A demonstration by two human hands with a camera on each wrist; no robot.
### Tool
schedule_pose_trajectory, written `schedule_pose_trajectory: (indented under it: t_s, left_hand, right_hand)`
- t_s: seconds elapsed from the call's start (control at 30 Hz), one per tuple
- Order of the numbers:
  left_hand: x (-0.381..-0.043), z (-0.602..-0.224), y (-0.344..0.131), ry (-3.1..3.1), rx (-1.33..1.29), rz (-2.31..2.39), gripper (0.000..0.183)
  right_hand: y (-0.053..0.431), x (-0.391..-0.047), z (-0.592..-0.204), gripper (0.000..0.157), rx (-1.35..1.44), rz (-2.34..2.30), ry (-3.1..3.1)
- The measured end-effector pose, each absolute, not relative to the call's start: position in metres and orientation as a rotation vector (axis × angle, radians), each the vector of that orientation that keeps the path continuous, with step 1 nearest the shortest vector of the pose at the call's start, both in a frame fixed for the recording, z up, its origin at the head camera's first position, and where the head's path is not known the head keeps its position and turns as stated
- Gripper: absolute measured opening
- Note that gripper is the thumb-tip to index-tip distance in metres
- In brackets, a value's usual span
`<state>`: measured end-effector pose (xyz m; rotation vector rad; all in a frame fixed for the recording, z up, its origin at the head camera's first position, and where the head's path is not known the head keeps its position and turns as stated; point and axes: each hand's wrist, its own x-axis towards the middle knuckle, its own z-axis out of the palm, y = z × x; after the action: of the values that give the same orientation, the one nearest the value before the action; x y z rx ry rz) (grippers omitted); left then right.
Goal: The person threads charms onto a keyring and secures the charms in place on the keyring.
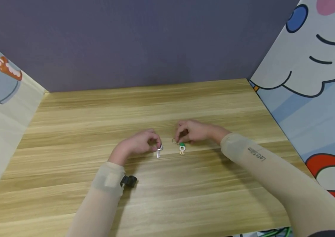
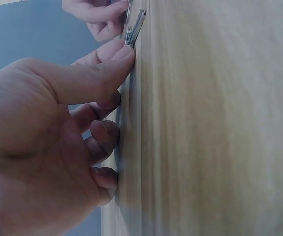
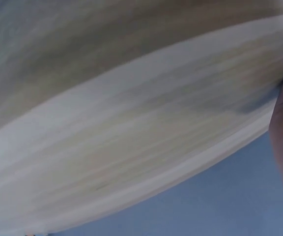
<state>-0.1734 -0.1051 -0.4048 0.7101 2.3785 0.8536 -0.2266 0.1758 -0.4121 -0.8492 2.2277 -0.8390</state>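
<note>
Silver between thumb and finger — the left hand (image 1: 141, 142) pinches a key (image 1: 158, 153). Near it, the right hand (image 1: 196, 131) grips a green-topped keychain (image 1: 182, 148) by its ring end — both near the middle of the wood-grain surface (image 1: 185, 197).

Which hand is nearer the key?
Left. The left hand pinches the key at its upper end; the right hand is apart from it, off to the right, its fingertips at the green-topped charm.

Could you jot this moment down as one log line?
left hand: pinches silver key | right hand: pinches green-topped keychain | surface: wooden table
</note>
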Motion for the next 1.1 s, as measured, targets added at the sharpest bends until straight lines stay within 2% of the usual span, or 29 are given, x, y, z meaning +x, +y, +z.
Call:
schedule_pose_trajectory:
  t_s: [0.27, 0.43, 0.7, 0.93, 1.1]
  left_hand:
    - [-0.176, -0.405, -0.110, 2.387, 0.756, 0.863, 0.005]
    - [-0.176, -0.403, -0.121, 2.372, 0.746, 1.007, 0.003]
    - [-0.167, -0.372, -0.120, 2.445, 0.637, 1.366, 0.005]
    - [-0.160, -0.353, -0.111, 2.391, 0.499, 1.629, 0.014]
    - [-0.157, -0.343, -0.109, 2.384, 0.521, 1.677, 0.012]
  right_hand:
    - [0.175, -0.225, -0.414, 0.008, -1.044, -0.687, 2.288]
    - [0.175, -0.219, -0.403, 0.009, -0.976, -0.838, 2.231]
    - [0.172, -0.202, -0.367, 0.019, -0.911, -1.261, 2.066]
    - [0.164, -0.190, -0.355, 0.014, -0.778, -1.565, 2.053]
    - [0.154, -0.183, -0.347, 0.011, -0.625, -1.683, 2.099]
